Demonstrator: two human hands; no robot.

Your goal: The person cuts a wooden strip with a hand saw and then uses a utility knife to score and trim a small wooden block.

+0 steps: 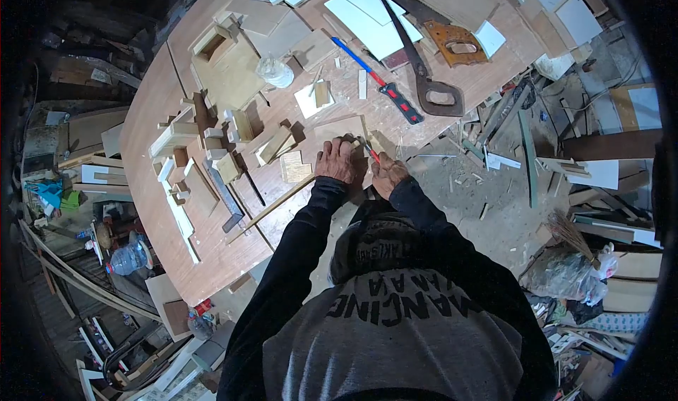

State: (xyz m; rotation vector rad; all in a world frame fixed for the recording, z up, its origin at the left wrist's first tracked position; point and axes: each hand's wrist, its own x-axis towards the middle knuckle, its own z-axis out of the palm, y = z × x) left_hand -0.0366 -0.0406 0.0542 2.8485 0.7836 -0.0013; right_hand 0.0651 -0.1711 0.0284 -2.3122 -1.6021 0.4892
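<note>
At the near edge of the table, my left hand (334, 162) presses a thin wooden board (339, 128) with its fingers bent over it. My right hand (388, 174) is closed round a slim red tool (373, 154), whose narrow tip touches or hovers over the board's right side. I cannot make out what kind of tool it is. A small wood block (382, 145) lies just beyond my right hand. Left of my left hand are a stepped piece of light wood (294, 166) and a long thin wooden strip (272, 208).
A blue-and-red tool (378, 80) and two handsaws, one with a dark handle (439, 97) and one with a brown handle (455, 43), lie at the right. A clear plastic container (275, 71) and several wood pieces stand on the table (152, 217). Offcuts litter the floor (452, 182).
</note>
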